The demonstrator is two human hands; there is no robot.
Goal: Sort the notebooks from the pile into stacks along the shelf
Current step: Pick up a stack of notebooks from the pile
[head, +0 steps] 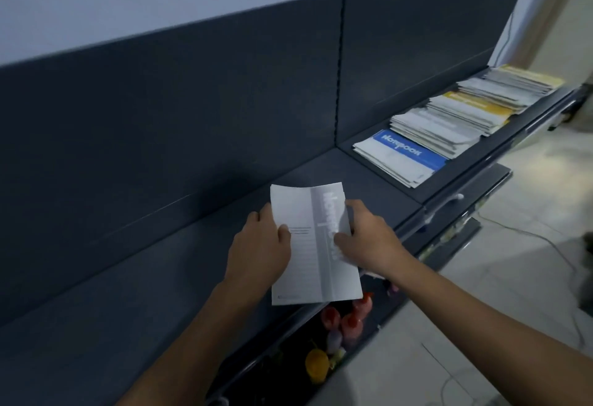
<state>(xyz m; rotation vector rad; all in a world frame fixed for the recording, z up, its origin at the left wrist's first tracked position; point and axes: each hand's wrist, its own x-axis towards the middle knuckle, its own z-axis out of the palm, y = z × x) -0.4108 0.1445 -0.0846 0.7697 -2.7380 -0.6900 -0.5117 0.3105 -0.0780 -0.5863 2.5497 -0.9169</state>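
A thin white notebook with a grey lettered band (313,251) is held just above the dark blue shelf (179,277), in the middle of the view. My left hand (260,245) grips its left edge, thumb on the cover. My right hand (365,235) grips its right edge, fingers curled round it. Further right on the shelf lies the pile of notebooks (449,123), fanned out in overlapping heaps. A blue-banded notebook (404,152) tops the nearest heap, and yellow-banded ones (478,105) lie behind it.
A tall dark back panel (192,100) runs behind the shelf, with a slotted upright (338,78). Below the shelf's front edge, a lower shelf holds red-capped bottles (346,319) and a yellow item (316,362). A pale tiled floor (481,293) with a cable lies to the right.
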